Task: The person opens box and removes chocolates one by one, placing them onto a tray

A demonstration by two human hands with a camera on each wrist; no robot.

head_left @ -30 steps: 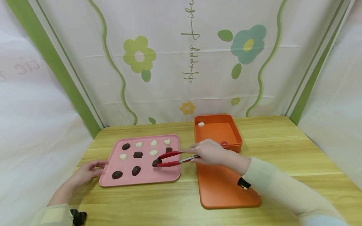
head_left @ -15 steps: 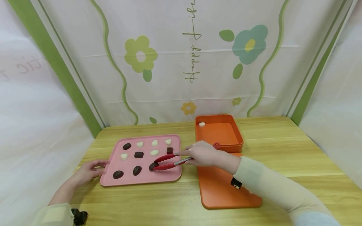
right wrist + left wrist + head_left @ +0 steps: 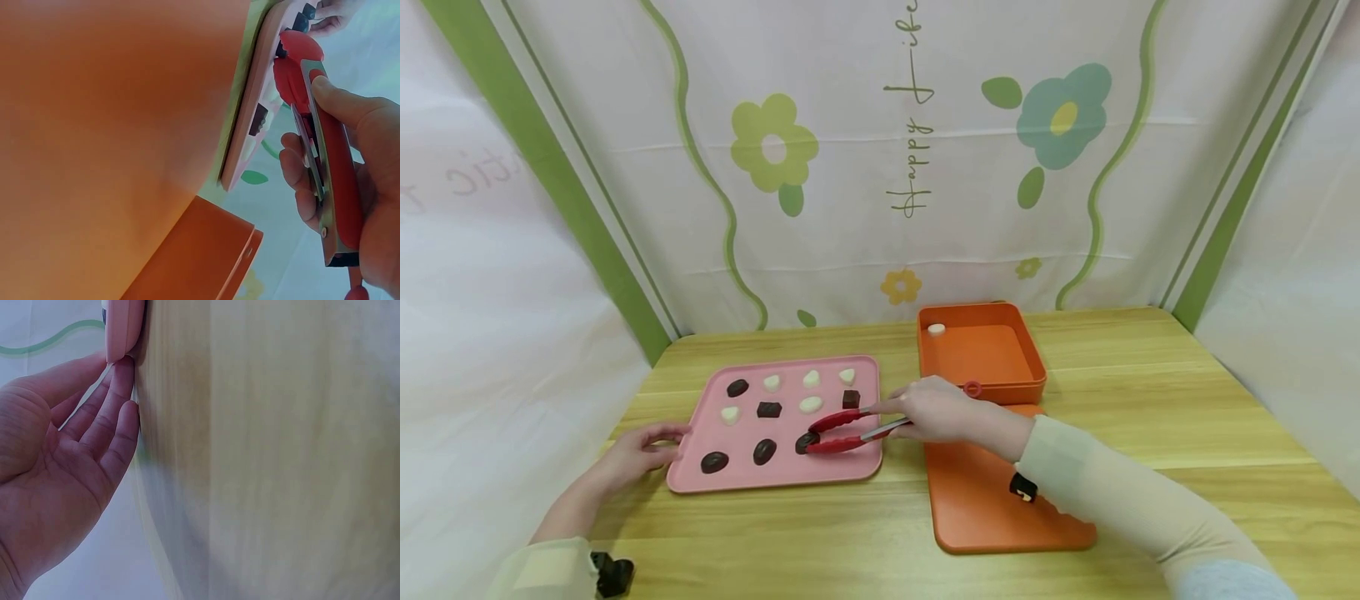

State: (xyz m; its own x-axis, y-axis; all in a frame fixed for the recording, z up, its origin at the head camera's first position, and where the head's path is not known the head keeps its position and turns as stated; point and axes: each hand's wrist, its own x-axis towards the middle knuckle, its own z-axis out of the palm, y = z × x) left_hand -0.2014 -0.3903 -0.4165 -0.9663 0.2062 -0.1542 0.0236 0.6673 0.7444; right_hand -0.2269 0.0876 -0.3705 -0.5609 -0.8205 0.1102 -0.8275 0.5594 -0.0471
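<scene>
My right hand (image 3: 936, 408) grips a pair of red-tipped tongs (image 3: 340, 181), fingers and thumb wrapped round the handles. The tongs' tips straddle a dark oval chocolate (image 3: 805, 443) on the pink tray (image 3: 842, 471). On the same tray sit several other dark chocolates, such as an oval one (image 3: 764, 452) and a ridged block (image 3: 769, 410), along with several white ones (image 3: 811, 404). My left hand (image 3: 638, 452) holds the tray's left edge between thumb and fingers; the left wrist view shows the fingertips at the pink rim (image 3: 125, 331).
Behind my right hand stands an orange box (image 3: 981, 354) with one white piece (image 3: 936, 330) in its back left corner. An orange lid (image 3: 992, 521) lies flat in front of it, under my right forearm. A printed curtain (image 3: 842, 250) rises behind the wooden table (image 3: 760, 542).
The tongs moved slightly left and toward me with the dark oval chocolate, which now sits in the front row of the tray. My left hand keeps its place on the tray's edge.
</scene>
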